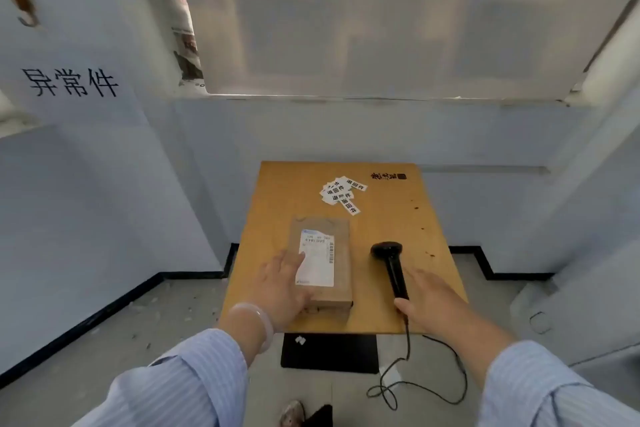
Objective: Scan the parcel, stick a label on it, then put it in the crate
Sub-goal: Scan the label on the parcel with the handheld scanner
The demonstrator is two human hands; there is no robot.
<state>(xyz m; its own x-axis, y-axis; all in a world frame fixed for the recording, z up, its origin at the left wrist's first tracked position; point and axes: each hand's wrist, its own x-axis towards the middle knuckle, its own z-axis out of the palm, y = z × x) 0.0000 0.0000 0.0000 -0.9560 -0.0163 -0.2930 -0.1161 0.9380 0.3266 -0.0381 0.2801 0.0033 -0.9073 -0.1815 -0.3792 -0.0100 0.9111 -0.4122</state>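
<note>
The flat brown cardboard parcel (pixel 323 262) lies on the small orange-brown wooden table (pixel 391 218), its white printed shipping label (pixel 316 260) facing up. The left hand (pixel 282 288) rests on the parcel's left edge, fingers spread flat, one fingertip touching the label. Just right of the parcel lies the black corded handheld scanner (pixel 391 265); the right hand (pixel 427 298) curls loosely around its handle end, thumb beneath. Beyond the parcel sits a loose pile of small white stickers (pixel 343 194) printed 退回件. The left wall (pixel 69 184) reads 异常件.
</note>
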